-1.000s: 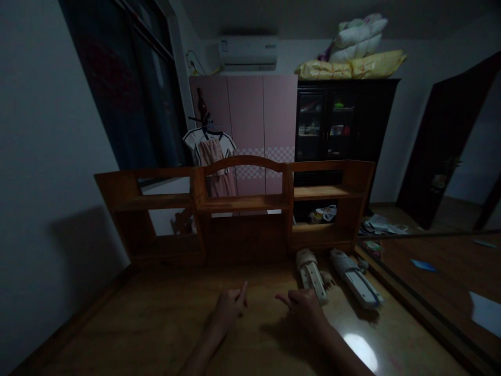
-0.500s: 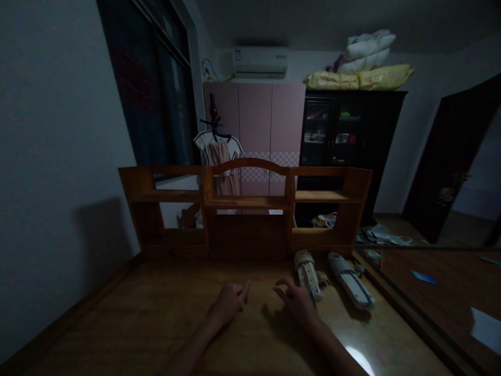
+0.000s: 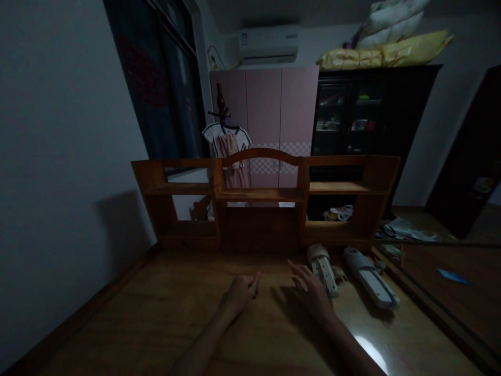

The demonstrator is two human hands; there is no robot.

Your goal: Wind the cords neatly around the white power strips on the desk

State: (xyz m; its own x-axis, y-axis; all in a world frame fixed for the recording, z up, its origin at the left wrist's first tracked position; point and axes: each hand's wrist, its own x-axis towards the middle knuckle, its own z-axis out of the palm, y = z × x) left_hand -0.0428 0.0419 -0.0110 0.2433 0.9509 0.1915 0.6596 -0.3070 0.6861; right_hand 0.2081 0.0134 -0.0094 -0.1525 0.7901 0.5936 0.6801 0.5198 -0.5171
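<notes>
My left hand (image 3: 240,292) is held over the wooden tabletop (image 3: 188,318), its fingers mostly curled together and one pointing up and forward. Nothing shows in it. To its right, my right hand (image 3: 311,292) has its fingers stretched forward and slightly apart, with no object in them. Just beyond the right hand lies a white power strip (image 3: 325,274) with its cord wound around the far end. A second white power strip (image 3: 373,282), also wrapped in cord, rests farther right. Neither hand visibly grips a strip; whether the right fingers touch the nearer one I cannot tell.
A wooden shelf unit (image 3: 260,196) stands along the table's back edge. The wall (image 3: 70,172) borders the left side. On the right, beyond a raised wooden edge, a brown surface holds a blue card (image 3: 453,275). Wardrobes (image 3: 262,104) stand behind. Lighting is dim.
The view has turned slightly, shifting the scene. My right hand's fingers, curled in a loose hook before, are now straighter and reach forward. My left hand keeps nearly the same shape.
</notes>
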